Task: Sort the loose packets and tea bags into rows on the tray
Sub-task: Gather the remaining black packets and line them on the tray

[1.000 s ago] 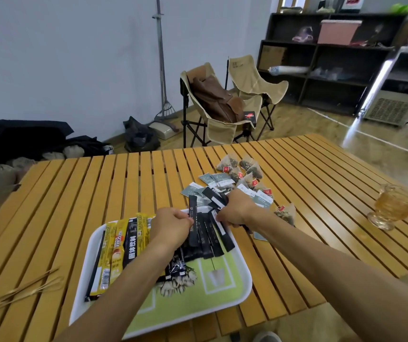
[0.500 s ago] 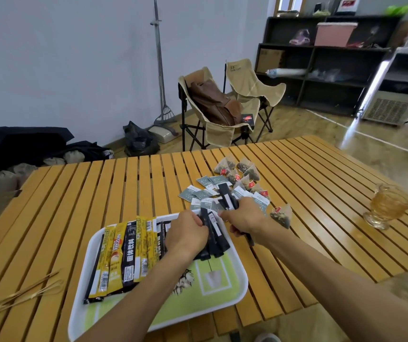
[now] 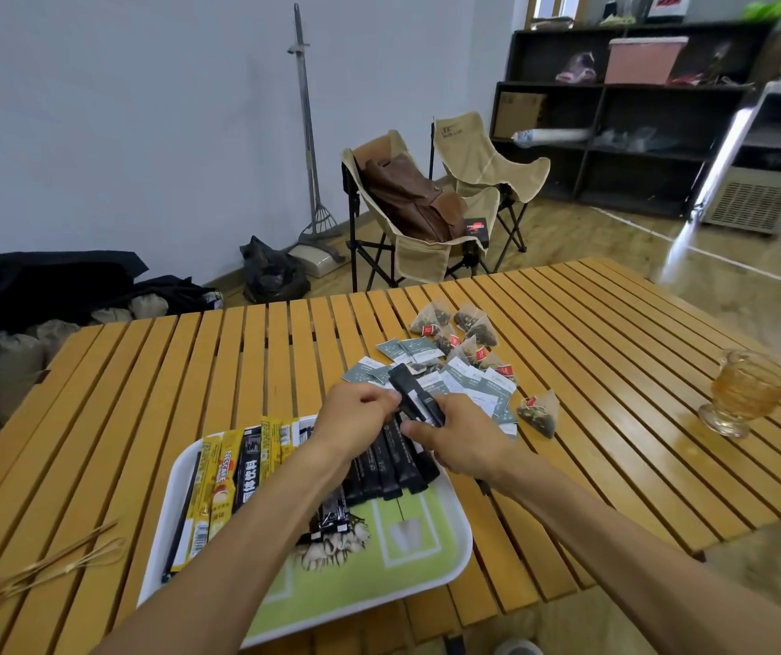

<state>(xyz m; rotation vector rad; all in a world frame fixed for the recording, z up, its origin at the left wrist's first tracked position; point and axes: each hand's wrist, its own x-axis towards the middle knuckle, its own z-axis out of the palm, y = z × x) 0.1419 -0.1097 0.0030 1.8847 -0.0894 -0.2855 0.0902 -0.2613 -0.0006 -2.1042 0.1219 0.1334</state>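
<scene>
At the far lower left of the frame, thin wooden sticks (image 3: 43,567) lie on a slatted wooden bench (image 3: 152,394). Right of them, low in the middle, sits a white-rimmed green tray (image 3: 426,555). A row of yellow and black stick packets (image 3: 232,475) lies along its left side, and a row of black stick packets (image 3: 393,465) fans across its upper middle.

Above the tray's upper edge, the left hand (image 3: 355,418) pinches one end of a black stick packet (image 3: 414,400), fingers curled on it. The right hand (image 3: 459,442) has its grip clenched round the packet's other end, lifted clear of the row.

Just right and above, in the middle of the frame, pale flat sachets (image 3: 469,385) and pyramid tea bags (image 3: 455,328) lie loose on the bench, unsorted. Far right stands a glass cup of amber tea (image 3: 748,394).

Risks, as a judgement: setting this packet down crooked could nudge the fanned black row out of line, and a right forearm sweeping toward the loose pile could scatter the light tea bags.
</scene>
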